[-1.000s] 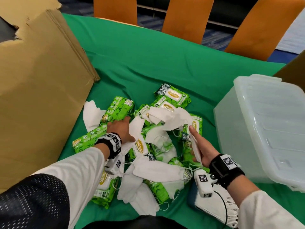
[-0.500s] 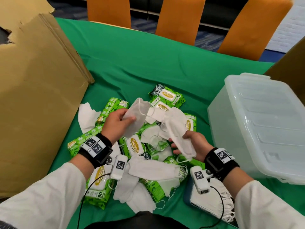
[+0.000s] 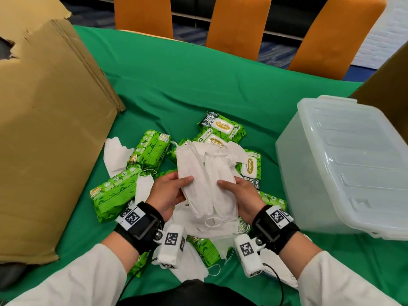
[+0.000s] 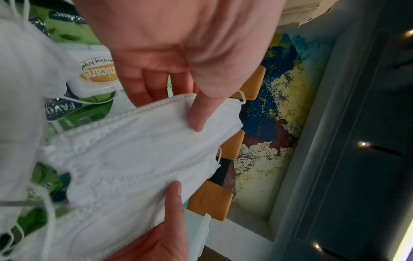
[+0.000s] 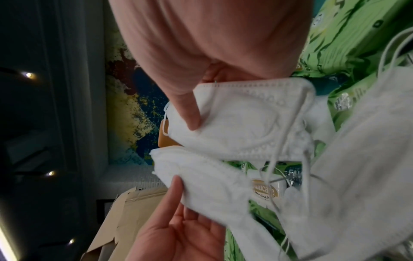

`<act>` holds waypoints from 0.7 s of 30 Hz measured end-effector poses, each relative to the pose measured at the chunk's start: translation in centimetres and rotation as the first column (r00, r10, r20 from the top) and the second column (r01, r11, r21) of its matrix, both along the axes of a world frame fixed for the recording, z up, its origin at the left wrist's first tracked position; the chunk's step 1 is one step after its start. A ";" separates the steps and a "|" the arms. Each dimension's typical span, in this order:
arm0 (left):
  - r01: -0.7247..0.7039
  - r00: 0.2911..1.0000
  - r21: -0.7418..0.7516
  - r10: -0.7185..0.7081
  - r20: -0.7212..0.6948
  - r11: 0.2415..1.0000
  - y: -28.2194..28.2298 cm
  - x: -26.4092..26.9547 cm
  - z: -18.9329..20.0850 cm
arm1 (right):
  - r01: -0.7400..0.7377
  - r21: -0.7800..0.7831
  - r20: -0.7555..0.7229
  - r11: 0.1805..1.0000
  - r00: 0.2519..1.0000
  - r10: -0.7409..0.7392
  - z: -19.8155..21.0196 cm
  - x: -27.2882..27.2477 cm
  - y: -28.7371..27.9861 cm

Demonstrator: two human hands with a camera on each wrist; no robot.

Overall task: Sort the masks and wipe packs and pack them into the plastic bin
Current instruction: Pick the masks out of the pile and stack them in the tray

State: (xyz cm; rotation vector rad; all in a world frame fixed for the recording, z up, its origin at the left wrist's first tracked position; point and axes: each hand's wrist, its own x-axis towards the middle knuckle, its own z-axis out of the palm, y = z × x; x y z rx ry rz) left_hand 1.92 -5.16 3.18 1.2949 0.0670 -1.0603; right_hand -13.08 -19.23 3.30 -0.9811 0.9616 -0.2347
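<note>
I hold two white folded masks side by side above the pile. My left hand [image 3: 171,191] pinches the left mask [image 3: 192,173] between thumb and fingers, seen close in the left wrist view as the mask [image 4: 134,150]. My right hand [image 3: 238,193] pinches the right mask [image 3: 220,173], the mask [image 5: 234,123] in the right wrist view. Under them lie several green wipe packs [image 3: 152,149] and more loose white masks [image 3: 114,155] on the green tablecloth [image 3: 198,85]. The translucent plastic bin [image 3: 344,164] stands at the right with its lid on.
A large brown cardboard box [image 3: 48,129] lies tilted at the left. Another cardboard piece [image 3: 386,80] stands behind the bin. Orange chairs [image 3: 238,25] line the table's far edge. A flat white packet [image 3: 280,270] lies under my right forearm.
Both hands came together over the pile. Each lifted a mask, and the two masks now meet side by side between my hands.
</note>
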 end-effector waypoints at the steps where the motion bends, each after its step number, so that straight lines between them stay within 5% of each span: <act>1: -0.011 1.000 -0.005 0.011 -0.013 1.000 0.0 0.0 0.0 | 0.006 -0.017 -0.007 1.000 1.000 -0.006 -0.2 0.0 0.0; 9: 0.021 1.000 -0.027 -0.021 0.013 0.999 0.5 -0.1 0.4 | -0.106 -0.024 0.005 0.994 0.994 0.106 -0.5 -0.2 0.1; 14: 0.189 0.908 0.008 -0.178 0.379 0.982 0.4 1.6 2.0 | -0.280 -0.078 -0.071 0.957 0.959 0.274 0.1 -0.5 0.0; 16: 0.403 0.696 0.070 -0.355 0.624 0.912 0.2 2.7 3.2 | -0.390 -0.163 -0.125 0.906 0.919 0.373 0.4 -0.7 -0.3; 18: 0.613 0.312 0.274 -0.546 0.778 0.741 -0.4 3.2 4.2 | -0.534 -0.308 -0.206 0.788 0.846 0.492 0.9 -0.7 -0.7; 20: 0.676 -0.065 0.505 -0.640 0.766 0.537 -1.3 2.9 4.6 | -0.628 -0.372 -0.264 0.684 0.778 0.571 1.2 -0.4 -0.7; 21: 0.671 -0.193 0.580 -0.647 0.737 0.461 -1.8 2.5 4.4 | -0.638 -0.362 -0.258 0.679 0.769 0.585 1.3 -0.1 -0.5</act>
